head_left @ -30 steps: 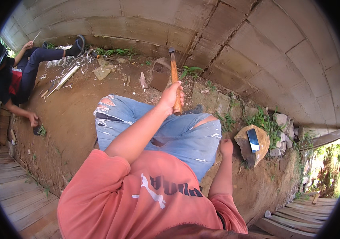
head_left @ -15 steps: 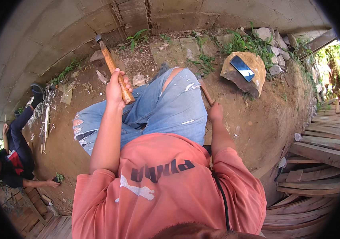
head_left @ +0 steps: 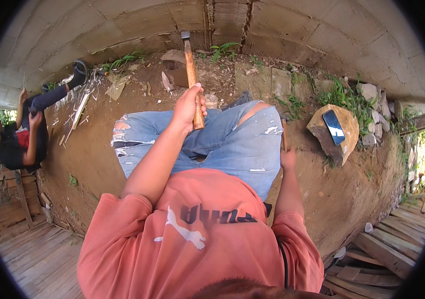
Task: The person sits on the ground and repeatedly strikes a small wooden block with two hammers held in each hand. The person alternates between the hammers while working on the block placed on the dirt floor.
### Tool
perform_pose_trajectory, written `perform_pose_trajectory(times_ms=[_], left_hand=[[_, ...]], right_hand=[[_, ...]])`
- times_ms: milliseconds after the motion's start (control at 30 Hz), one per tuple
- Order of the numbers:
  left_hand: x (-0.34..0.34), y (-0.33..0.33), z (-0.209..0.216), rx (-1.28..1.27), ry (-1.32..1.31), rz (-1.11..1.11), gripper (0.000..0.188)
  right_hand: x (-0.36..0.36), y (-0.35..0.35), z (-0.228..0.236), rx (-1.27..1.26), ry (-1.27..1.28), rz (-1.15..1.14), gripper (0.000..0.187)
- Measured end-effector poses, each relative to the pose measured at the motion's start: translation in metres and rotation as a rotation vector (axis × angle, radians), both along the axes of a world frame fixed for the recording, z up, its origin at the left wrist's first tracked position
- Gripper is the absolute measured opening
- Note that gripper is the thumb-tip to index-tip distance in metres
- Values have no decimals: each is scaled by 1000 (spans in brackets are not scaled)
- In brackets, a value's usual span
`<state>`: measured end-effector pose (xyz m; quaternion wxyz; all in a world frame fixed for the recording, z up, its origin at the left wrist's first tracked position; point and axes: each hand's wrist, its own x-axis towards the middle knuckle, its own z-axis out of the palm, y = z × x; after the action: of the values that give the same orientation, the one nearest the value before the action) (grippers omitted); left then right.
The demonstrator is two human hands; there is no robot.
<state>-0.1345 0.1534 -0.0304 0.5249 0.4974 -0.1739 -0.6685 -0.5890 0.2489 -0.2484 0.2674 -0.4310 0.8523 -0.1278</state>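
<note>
My left hand (head_left: 186, 108) is closed around the lower handle of a hammer (head_left: 191, 65), held upright over my lap. The hammer has a worn wooden handle and a small grey metal head at the top. Down beside my right thigh, my right hand (head_left: 288, 158) grips a wooden-handled tool (head_left: 285, 134). Its upper end is partly hidden next to my knee, so its kind cannot be made out. My folded legs, in torn blue jeans (head_left: 237, 149), lie between the two hands.
A large tan rock (head_left: 344, 144) with a phone (head_left: 333, 127) on it stands to the right. Grey stones (head_left: 371, 94) and weeds line the concrete wall (head_left: 137, 25). Another person (head_left: 23, 134) sits at far left. Wooden planks (head_left: 381, 254) lie lower right.
The view has swung left, so everything sits further right. My left hand still holds the hammer, now more upright. The other person's hand has left the ground plant and come up near the knee.
</note>
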Motion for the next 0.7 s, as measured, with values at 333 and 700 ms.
perform_pose_trajectory(times_ms=[333,700], left_hand=[[-9,1,-2,10,-33,22,36],[-10,0,-3,-37,-23,8,36]], right_hand=[[79,-95,231,-445,-242,206,35],[244,-167,437,-910,-422,650,29]])
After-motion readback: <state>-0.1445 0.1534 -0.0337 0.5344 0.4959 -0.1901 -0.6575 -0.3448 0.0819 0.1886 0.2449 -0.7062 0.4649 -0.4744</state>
